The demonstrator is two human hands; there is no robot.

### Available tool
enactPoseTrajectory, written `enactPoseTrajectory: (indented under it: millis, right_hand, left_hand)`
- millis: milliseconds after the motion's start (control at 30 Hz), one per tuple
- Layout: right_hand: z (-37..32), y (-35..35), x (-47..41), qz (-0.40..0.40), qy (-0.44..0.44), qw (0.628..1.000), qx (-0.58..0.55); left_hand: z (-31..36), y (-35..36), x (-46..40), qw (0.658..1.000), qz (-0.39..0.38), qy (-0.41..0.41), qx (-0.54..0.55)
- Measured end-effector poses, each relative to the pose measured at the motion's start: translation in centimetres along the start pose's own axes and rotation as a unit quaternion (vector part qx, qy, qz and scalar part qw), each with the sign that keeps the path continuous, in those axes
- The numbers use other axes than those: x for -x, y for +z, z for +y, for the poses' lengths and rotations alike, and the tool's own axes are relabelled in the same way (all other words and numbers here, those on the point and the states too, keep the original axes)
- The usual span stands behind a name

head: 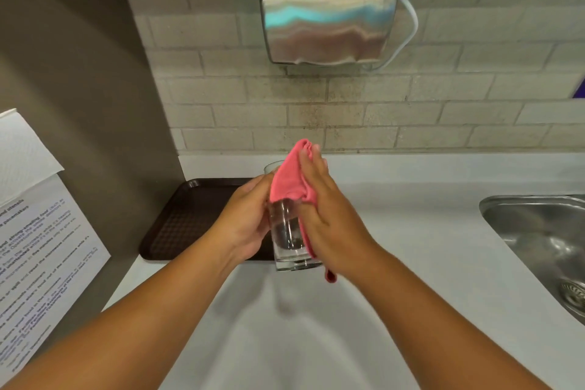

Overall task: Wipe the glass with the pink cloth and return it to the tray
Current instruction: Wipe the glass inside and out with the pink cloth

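A clear drinking glass is held up above the white counter, its thick base toward me and its rim tilted away. My left hand grips the glass from the left side. My right hand presses a pink cloth against the right side and upper part of the glass; the cloth drapes over the rim and a corner hangs below my palm. The dark brown tray lies on the counter behind and left of the glass, partly hidden by my left hand.
A steel sink sits at the right of the white counter. A metal hand dryer with a pale cable hangs on the tiled wall. A printed notice and paper towel are on the left wall panel.
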State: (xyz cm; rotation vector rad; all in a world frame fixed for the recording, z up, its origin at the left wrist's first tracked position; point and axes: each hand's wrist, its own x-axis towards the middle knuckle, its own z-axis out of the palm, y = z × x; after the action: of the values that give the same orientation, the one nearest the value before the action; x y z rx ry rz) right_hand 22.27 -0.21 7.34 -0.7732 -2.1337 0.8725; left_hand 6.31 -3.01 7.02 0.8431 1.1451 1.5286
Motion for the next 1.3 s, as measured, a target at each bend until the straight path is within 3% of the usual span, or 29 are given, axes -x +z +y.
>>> enactPoseTrajectory:
  millis: [167, 333, 533, 700, 1000, 1300]
  right_hand:
    - [1.1, -1.2, 0.6, -0.017, 0.044, 0.989, -0.141]
    - [1.7, 1.1, 4.5, -0.063, -0.012, 0.99, -0.126]
    - [-0.1, 1.6, 3.8, -0.014, 0.019, 0.986, -0.164]
    - [-0.9, 1.4, 1.2, 0.049, 0.116, 0.966, -0.225]
    - [-0.6, 2.3, 4.1, 0.032, 0.138, 0.958, -0.25]
    - [-1.7, 1.7, 2.7, 0.087, 0.047, 0.986, -0.136]
  left_hand:
    - [0.8, 0.1, -0.2, 0.999, 0.015, 0.024, -0.016]
    - [2.3, -0.3, -0.2, 0.999, 0.037, 0.027, -0.019]
    - [1.8, 0.4, 0.3, 0.999, 0.049, 0.002, -0.005]
    - [0.7, 0.9, 0.7, 0.999, 0.024, -0.002, -0.026]
    - [2.0, -0.1, 1.0, 0.999, 0.034, 0.024, 0.001]
    - [0.6, 0.4, 1.4, 1.0, 0.001, 0.014, -0.027]
